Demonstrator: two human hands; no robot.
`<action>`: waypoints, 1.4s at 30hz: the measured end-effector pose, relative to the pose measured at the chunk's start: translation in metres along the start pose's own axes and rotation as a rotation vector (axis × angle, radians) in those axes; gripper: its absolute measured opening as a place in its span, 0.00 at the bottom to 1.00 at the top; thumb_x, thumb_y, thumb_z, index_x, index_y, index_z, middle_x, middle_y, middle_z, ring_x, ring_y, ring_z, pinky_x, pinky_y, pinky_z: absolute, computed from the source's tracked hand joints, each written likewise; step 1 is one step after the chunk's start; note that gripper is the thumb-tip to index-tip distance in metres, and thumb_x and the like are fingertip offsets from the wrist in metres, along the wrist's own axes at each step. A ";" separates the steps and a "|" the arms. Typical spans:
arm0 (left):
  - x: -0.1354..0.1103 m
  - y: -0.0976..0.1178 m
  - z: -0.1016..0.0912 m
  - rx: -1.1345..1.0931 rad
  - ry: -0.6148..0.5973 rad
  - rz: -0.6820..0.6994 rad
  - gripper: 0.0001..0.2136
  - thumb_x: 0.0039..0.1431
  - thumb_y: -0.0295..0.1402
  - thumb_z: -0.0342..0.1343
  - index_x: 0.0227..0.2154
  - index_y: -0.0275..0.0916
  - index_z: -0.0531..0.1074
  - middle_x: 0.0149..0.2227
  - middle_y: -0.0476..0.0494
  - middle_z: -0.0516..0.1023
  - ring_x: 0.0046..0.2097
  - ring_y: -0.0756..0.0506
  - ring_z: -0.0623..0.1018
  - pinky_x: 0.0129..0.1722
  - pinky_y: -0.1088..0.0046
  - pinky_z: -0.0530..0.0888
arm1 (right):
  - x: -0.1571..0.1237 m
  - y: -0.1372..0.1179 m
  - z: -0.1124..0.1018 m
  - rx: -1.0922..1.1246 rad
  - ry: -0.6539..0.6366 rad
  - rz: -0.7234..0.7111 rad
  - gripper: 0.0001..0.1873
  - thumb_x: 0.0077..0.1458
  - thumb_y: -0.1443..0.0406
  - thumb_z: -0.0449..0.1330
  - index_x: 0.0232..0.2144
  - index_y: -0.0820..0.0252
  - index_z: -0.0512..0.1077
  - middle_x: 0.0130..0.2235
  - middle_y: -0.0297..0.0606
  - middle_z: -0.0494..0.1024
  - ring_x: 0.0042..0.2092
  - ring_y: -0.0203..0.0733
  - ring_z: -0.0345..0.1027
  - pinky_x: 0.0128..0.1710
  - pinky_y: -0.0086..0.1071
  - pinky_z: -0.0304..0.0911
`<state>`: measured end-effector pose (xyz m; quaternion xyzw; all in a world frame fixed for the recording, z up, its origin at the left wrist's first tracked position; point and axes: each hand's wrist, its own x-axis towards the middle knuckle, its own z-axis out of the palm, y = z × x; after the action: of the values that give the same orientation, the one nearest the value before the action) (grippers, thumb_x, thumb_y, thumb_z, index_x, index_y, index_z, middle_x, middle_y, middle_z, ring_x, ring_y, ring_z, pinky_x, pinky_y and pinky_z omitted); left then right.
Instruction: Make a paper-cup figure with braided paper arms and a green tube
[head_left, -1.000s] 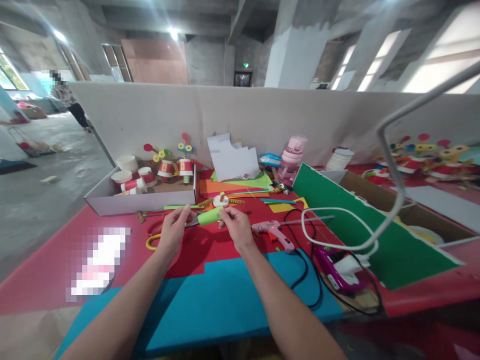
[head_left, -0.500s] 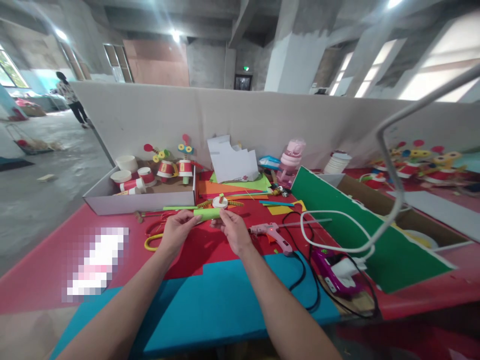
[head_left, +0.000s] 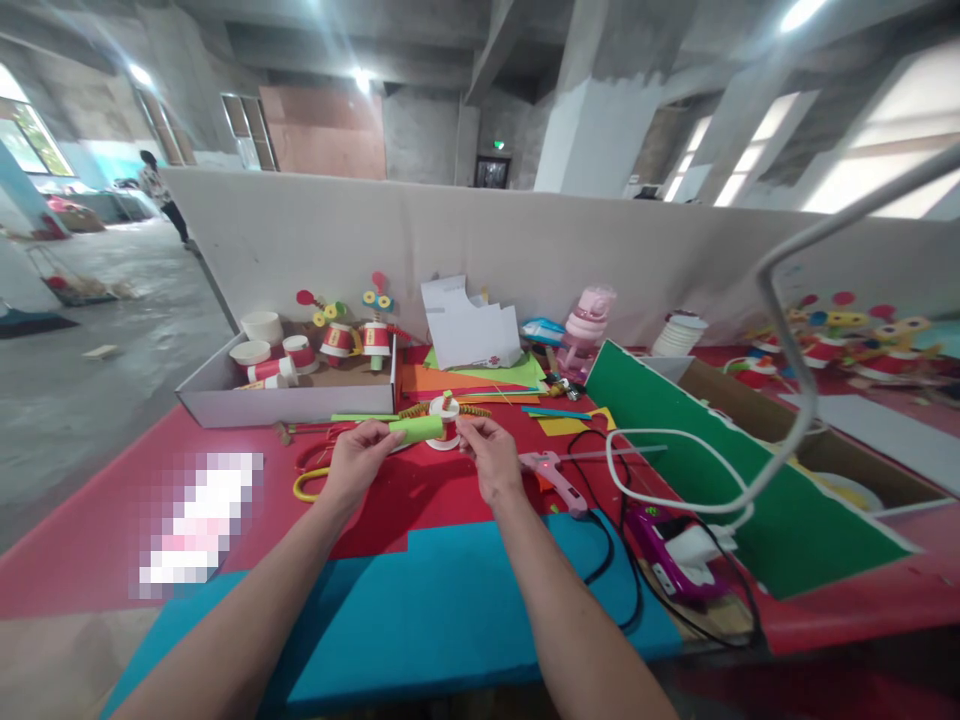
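Note:
A bright green rolled paper tube (head_left: pixel 418 430) is pinched at its left end between the thumb and fingers of my left hand (head_left: pixel 358 460). Off the tube's right end, my right hand (head_left: pixel 491 460) has its thumb and fingers drawn together; whether anything small sits between them is hidden. Just behind the tube stands a red and white paper cup piece (head_left: pixel 445 408) with coiled brown-yellow strips at its sides, partly covered by the tube. Yellow-handled scissors (head_left: pixel 306 486) lie beside my left hand. A pink glue gun (head_left: pixel 556 478) rests to the right of my right hand.
A white box (head_left: pixel 289 407) with paper cups and cup figures stands back left. Coloured paper sheets (head_left: pixel 442 380) lie behind my hands. On the right are a green-sided box (head_left: pixel 712 470), a white bent tube (head_left: pixel 787 330), black cables and a purple power strip (head_left: pixel 664 555).
My right hand has come off the green tube and shifted right, leaving the tube in my left hand. More of the cup piece behind now shows. The camera view has shifted slightly.

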<state>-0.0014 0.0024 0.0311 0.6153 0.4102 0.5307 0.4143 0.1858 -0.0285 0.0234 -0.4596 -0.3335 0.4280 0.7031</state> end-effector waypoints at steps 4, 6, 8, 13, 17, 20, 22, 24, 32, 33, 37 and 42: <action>-0.001 0.005 0.001 0.044 0.003 0.047 0.13 0.46 0.42 0.63 0.18 0.37 0.72 0.21 0.51 0.66 0.26 0.51 0.63 0.28 0.75 0.60 | -0.006 -0.001 0.004 -0.061 -0.095 0.020 0.20 0.42 0.50 0.66 0.25 0.61 0.75 0.21 0.31 0.72 0.23 0.32 0.60 0.25 0.28 0.57; -0.001 0.005 0.001 0.086 -0.006 0.084 0.12 0.46 0.41 0.63 0.18 0.37 0.72 0.22 0.51 0.67 0.26 0.51 0.64 0.28 0.74 0.61 | -0.009 -0.001 0.007 -0.108 -0.165 0.009 0.18 0.43 0.51 0.66 0.26 0.61 0.75 0.20 0.28 0.69 0.23 0.32 0.58 0.25 0.27 0.55; -0.002 0.005 0.001 0.126 -0.018 0.128 0.12 0.46 0.40 0.63 0.18 0.38 0.71 0.22 0.51 0.67 0.27 0.50 0.66 0.30 0.74 0.62 | -0.011 -0.001 0.008 -0.147 -0.225 0.004 0.16 0.42 0.54 0.67 0.26 0.61 0.75 0.20 0.27 0.68 0.23 0.31 0.57 0.24 0.26 0.53; -0.001 0.001 0.001 0.180 -0.045 0.203 0.11 0.48 0.38 0.62 0.18 0.39 0.72 0.22 0.50 0.70 0.28 0.49 0.68 0.32 0.73 0.65 | -0.010 0.000 0.005 -0.161 -0.281 0.003 0.15 0.39 0.56 0.68 0.21 0.60 0.71 0.18 0.26 0.67 0.22 0.30 0.56 0.24 0.26 0.53; 0.002 -0.003 -0.002 0.170 -0.054 0.149 0.09 0.49 0.39 0.61 0.23 0.39 0.77 0.25 0.48 0.75 0.30 0.48 0.71 0.33 0.73 0.66 | -0.010 -0.002 0.004 -0.145 -0.312 0.040 0.16 0.38 0.54 0.69 0.22 0.60 0.73 0.20 0.29 0.72 0.23 0.33 0.63 0.28 0.28 0.63; 0.006 -0.007 -0.006 0.093 -0.046 0.081 0.10 0.48 0.41 0.61 0.26 0.39 0.79 0.26 0.47 0.77 0.31 0.47 0.72 0.33 0.72 0.67 | -0.010 -0.003 0.004 -0.111 -0.390 0.101 0.19 0.41 0.51 0.67 0.28 0.61 0.76 0.23 0.33 0.76 0.26 0.35 0.68 0.32 0.31 0.67; 0.008 -0.009 -0.007 0.063 -0.021 0.065 0.11 0.47 0.42 0.62 0.25 0.38 0.78 0.25 0.48 0.76 0.30 0.47 0.71 0.32 0.73 0.67 | -0.009 -0.003 0.003 -0.072 -0.385 0.119 0.21 0.43 0.50 0.66 0.31 0.60 0.77 0.23 0.33 0.75 0.26 0.35 0.68 0.32 0.31 0.67; 0.008 -0.008 -0.007 0.056 -0.013 0.065 0.11 0.47 0.42 0.62 0.25 0.38 0.78 0.24 0.48 0.75 0.29 0.48 0.71 0.31 0.73 0.66 | -0.007 -0.004 0.002 -0.029 -0.286 0.098 0.21 0.42 0.49 0.66 0.31 0.60 0.77 0.23 0.32 0.75 0.24 0.34 0.66 0.28 0.30 0.66; 0.002 -0.007 -0.003 0.076 -0.076 0.125 0.10 0.50 0.41 0.61 0.28 0.39 0.80 0.29 0.46 0.78 0.34 0.46 0.75 0.36 0.72 0.69 | -0.003 -0.004 -0.001 -0.026 -0.194 0.030 0.22 0.46 0.48 0.63 0.30 0.61 0.76 0.18 0.29 0.68 0.21 0.31 0.58 0.22 0.26 0.57; 0.002 -0.008 -0.003 0.072 -0.091 0.127 0.10 0.50 0.41 0.61 0.28 0.39 0.80 0.29 0.46 0.78 0.34 0.46 0.75 0.36 0.72 0.69 | -0.004 -0.004 0.000 -0.061 -0.246 0.023 0.20 0.45 0.50 0.65 0.31 0.61 0.76 0.18 0.27 0.67 0.21 0.30 0.58 0.23 0.26 0.57; 0.002 -0.002 -0.004 -0.058 -0.098 0.014 0.14 0.53 0.44 0.59 0.31 0.37 0.79 0.28 0.46 0.76 0.33 0.48 0.73 0.35 0.74 0.69 | -0.009 -0.004 0.001 -0.146 -0.373 -0.030 0.14 0.45 0.56 0.67 0.29 0.60 0.75 0.20 0.28 0.70 0.24 0.32 0.63 0.28 0.27 0.62; 0.003 0.006 -0.008 -0.402 -0.177 -0.196 0.13 0.53 0.39 0.61 0.37 0.37 0.73 0.26 0.50 0.71 0.27 0.52 0.71 0.29 0.77 0.68 | -0.011 -0.007 0.002 -0.132 -0.438 -0.063 0.14 0.48 0.58 0.65 0.36 0.59 0.76 0.31 0.34 0.78 0.33 0.38 0.71 0.39 0.33 0.67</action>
<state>-0.0091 0.0041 0.0386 0.5218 0.3164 0.5028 0.6123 0.1814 -0.0392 0.0295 -0.3901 -0.5195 0.4725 0.5955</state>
